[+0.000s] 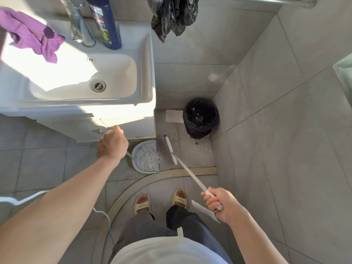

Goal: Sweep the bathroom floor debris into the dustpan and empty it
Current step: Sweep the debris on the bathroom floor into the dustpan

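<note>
We judged the step in hand to be the last of the sweeping, with emptying still to come. Our left hand was curled round the dustpan handle, a closed grip, though the handle was mostly hidden beneath the fist. Our right hand held a closed grip round the top of the broom handle, with a scrap of white paper caught beside the fingers. The dustpan sat on the floor at about eleven o'clock from our feet, already heaped with white debris; the broom head lay just beside its open edge, at three o'clock from the pan.

To finish well, we thought the pan's lip should stay flat against the tile while the broom drew short strokes toward it. Then the pan should be lifted level, so nothing spills on the way to the bin at one o'clock.

The floor was grey tile, gritty with dark specks near the bin, and a paper sheet lay in the corner. A white basin stood at ten o'clock, with a purple cloth and a blue bottle on it.
</note>
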### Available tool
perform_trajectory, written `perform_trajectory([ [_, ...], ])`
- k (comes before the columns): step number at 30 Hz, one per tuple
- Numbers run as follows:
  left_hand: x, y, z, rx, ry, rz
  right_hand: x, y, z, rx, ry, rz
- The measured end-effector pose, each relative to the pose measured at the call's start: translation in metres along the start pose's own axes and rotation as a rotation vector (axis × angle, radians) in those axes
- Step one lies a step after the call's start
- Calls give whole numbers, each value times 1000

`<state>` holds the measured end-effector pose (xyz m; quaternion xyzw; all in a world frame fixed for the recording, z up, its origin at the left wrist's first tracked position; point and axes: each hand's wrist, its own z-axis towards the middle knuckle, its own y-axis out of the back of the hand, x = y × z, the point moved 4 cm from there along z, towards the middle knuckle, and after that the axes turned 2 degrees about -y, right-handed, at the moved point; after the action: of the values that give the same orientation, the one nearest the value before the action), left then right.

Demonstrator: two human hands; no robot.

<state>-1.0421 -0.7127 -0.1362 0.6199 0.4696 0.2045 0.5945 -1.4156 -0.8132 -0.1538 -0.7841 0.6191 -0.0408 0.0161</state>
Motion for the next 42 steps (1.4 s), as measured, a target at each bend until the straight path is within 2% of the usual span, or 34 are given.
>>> perform_trajectory([
  [3,2,-1,-6,-2,19,-1,21,25,2,-83,65,-96],
  [9,-3,-6,-26,-30,34,-8,71,80,13,-373,252,-446],
  [14,-4,-12,-33,-41,52,16,106,103,26,-470,339,-551],
  [19,2,-12,-33,-53,66,42,95,115,62,-415,240,-422],
  [24,5,-9,-29,-60,70,58,69,121,68,-160,46,-164],
  [28,1,-8,-23,-61,66,54,71,145,29,-18,43,8],
  [32,-4,-10,-20,-62,61,54,49,135,16,-69,72,-48],
  [35,-8,-10,-19,-55,40,72,31,106,32,-159,114,-135],
  [37,-9,-12,-19,-52,34,74,18,83,42,-187,76,-178],
  [42,-12,-13,-19,-57,9,55,16,59,38,-56,7,-130],
])
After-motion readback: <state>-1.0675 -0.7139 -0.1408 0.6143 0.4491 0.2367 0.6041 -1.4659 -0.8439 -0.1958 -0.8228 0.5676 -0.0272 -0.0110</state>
